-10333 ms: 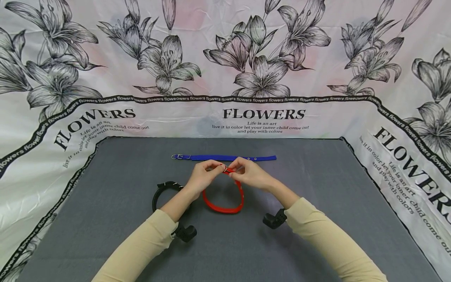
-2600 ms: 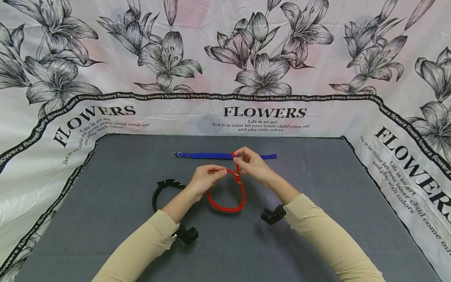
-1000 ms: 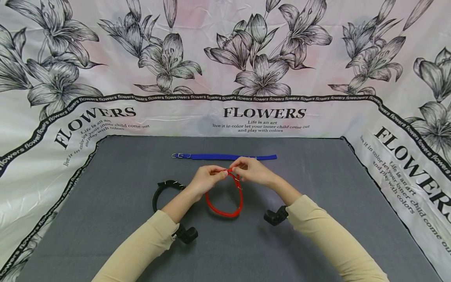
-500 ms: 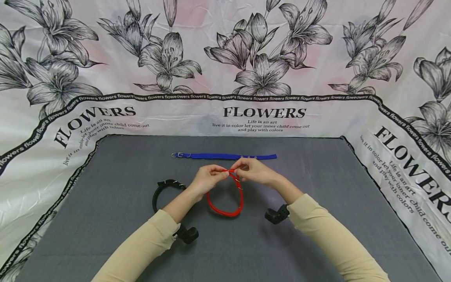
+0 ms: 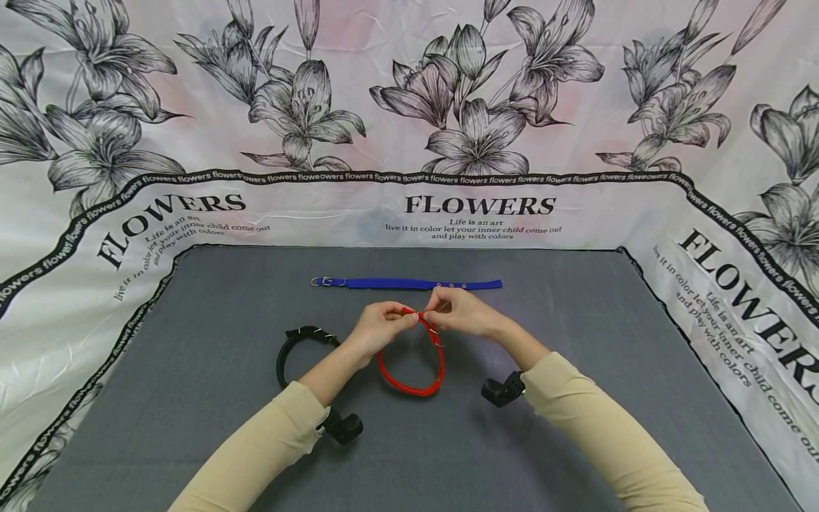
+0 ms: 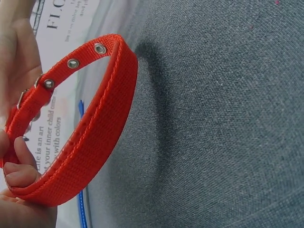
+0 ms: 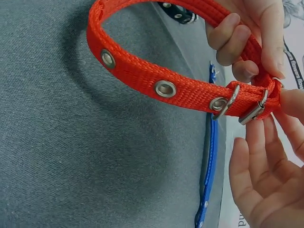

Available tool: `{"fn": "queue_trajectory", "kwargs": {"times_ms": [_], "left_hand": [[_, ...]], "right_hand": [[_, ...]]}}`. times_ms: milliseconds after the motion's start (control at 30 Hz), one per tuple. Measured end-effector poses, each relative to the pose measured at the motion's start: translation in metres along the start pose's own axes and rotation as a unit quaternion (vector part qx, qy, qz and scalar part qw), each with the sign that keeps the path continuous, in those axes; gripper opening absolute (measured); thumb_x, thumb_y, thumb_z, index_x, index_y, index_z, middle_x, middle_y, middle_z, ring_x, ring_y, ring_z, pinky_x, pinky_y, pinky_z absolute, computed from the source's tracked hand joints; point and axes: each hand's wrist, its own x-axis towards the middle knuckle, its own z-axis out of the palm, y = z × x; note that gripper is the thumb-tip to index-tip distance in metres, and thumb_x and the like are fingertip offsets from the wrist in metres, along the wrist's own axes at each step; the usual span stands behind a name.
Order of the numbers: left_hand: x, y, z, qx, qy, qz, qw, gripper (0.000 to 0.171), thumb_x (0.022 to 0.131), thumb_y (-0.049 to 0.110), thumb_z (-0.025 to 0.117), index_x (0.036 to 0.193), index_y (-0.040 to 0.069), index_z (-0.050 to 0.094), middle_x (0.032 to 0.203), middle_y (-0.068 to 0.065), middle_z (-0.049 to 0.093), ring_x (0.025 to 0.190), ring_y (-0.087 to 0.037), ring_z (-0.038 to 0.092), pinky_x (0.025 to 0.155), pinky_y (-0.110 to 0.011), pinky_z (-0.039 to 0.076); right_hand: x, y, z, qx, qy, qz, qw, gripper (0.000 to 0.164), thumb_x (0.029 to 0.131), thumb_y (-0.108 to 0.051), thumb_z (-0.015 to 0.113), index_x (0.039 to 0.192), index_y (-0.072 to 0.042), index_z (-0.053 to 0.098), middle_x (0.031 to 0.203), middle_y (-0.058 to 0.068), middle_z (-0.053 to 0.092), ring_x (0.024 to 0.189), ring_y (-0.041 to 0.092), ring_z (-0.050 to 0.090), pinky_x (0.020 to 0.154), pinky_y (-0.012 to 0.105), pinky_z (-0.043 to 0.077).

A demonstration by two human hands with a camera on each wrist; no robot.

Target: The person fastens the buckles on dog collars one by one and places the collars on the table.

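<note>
A red collar (image 5: 412,390) with metal eyelets hangs in a loop between my two hands, its lower curve above the grey cloth. My left hand (image 5: 377,326) pinches the collar at the top left of the loop; in the left wrist view its fingers (image 6: 23,175) curl round the band. My right hand (image 5: 466,313) pinches the strap at the top, right beside the left fingertips. The right wrist view shows the buckle (image 7: 252,113) and a metal ring (image 7: 228,103) on the strap close to the right fingertips. Strap tip is mostly hidden by fingers.
A blue collar (image 5: 390,284) lies flat behind the hands. To the left sits a looped black collar (image 5: 281,359), partly covered by the left wrist. Grey cloth (image 5: 576,306) covers the table, and a flower-printed sheet (image 5: 345,213) rises at the back and sides.
The right hand, raised with the strap's end 2.6 seconds ago, has come down beside the left fingertips. Over the last second the hands and red collar have shifted only slightly right.
</note>
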Motion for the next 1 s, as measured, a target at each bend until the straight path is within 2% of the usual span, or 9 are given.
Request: {"fn": "queue_trajectory", "kwargs": {"times_ms": [200, 333, 500, 567, 767, 867, 1000], "left_hand": [[-0.002, -0.001, -0.003, -0.004, -0.015, 0.000, 0.9999, 0.020, 0.086, 0.027, 0.066, 0.100, 0.013, 0.065, 0.098, -0.015, 0.068, 0.069, -0.018, 0.047, 0.057, -0.024, 0.037], [-0.003, 0.000, -0.006, -0.012, -0.013, -0.004, 0.9998, 0.021, 0.087, 0.028, 0.064, 0.102, 0.013, 0.063, 0.100, -0.018, 0.067, 0.066, -0.017, 0.046, 0.059, -0.026, 0.039], [-0.001, 0.001, -0.008, -0.035, 0.016, -0.001, 0.9992, 0.023, 0.089, 0.029, 0.062, 0.105, 0.013, 0.062, 0.096, -0.017, 0.067, 0.063, -0.016, 0.046, 0.062, -0.027, 0.042], [0.000, 0.001, -0.009, -0.045, 0.031, 0.001, 0.9985, 0.022, 0.089, 0.029, 0.061, 0.105, 0.013, 0.061, 0.089, -0.014, 0.067, 0.061, -0.015, 0.045, 0.062, -0.028, 0.043], [0.002, 0.001, -0.011, -0.077, 0.075, 0.004, 0.9942, 0.022, 0.089, 0.029, 0.062, 0.104, 0.013, 0.061, 0.075, -0.001, 0.062, 0.059, -0.016, 0.046, 0.063, -0.033, 0.046], [0.002, 0.000, -0.013, -0.082, 0.081, 0.003, 0.9933, 0.023, 0.088, 0.029, 0.063, 0.104, 0.012, 0.061, 0.078, -0.004, 0.064, 0.060, -0.017, 0.048, 0.061, -0.032, 0.046], [0.002, 0.000, -0.017, -0.073, 0.071, -0.004, 0.9948, 0.024, 0.088, 0.028, 0.063, 0.106, 0.012, 0.061, 0.088, -0.014, 0.066, 0.060, -0.016, 0.053, 0.061, -0.030, 0.049]], "right_hand": [[-0.001, 0.003, 0.006, -0.060, 0.047, -0.032, 0.997, 0.005, 0.087, -0.017, 0.063, 0.088, -0.013, 0.061, 0.089, 0.001, 0.064, 0.079, 0.016, 0.063, 0.069, 0.030, 0.048], [-0.002, 0.004, 0.009, -0.038, 0.055, -0.016, 0.998, 0.009, 0.090, -0.020, 0.060, 0.097, -0.016, 0.062, 0.097, 0.001, 0.063, 0.080, 0.013, 0.063, 0.069, 0.032, 0.051], [-0.002, 0.008, 0.011, 0.016, 0.034, 0.019, 0.999, 0.025, 0.092, -0.025, 0.057, 0.114, -0.014, 0.057, 0.106, 0.007, 0.059, 0.085, 0.025, 0.064, 0.071, 0.042, 0.053], [-0.003, 0.010, 0.011, 0.018, 0.024, 0.028, 0.999, 0.030, 0.091, -0.026, 0.058, 0.118, -0.013, 0.054, 0.106, 0.008, 0.059, 0.085, 0.028, 0.063, 0.070, 0.042, 0.054], [-0.005, 0.013, 0.012, -0.002, 0.020, 0.039, 0.999, 0.034, 0.089, -0.022, 0.062, 0.120, -0.014, 0.051, 0.099, 0.009, 0.060, 0.074, 0.021, 0.064, 0.064, 0.037, 0.055], [-0.006, 0.012, 0.012, -0.006, 0.028, 0.035, 0.999, 0.032, 0.088, -0.018, 0.062, 0.118, -0.014, 0.052, 0.097, 0.013, 0.062, 0.070, 0.017, 0.064, 0.062, 0.036, 0.055], [-0.006, 0.011, 0.013, -0.011, 0.048, 0.027, 0.998, 0.029, 0.088, -0.016, 0.062, 0.115, -0.012, 0.054, 0.098, 0.018, 0.063, 0.068, 0.016, 0.063, 0.060, 0.036, 0.055]]}}
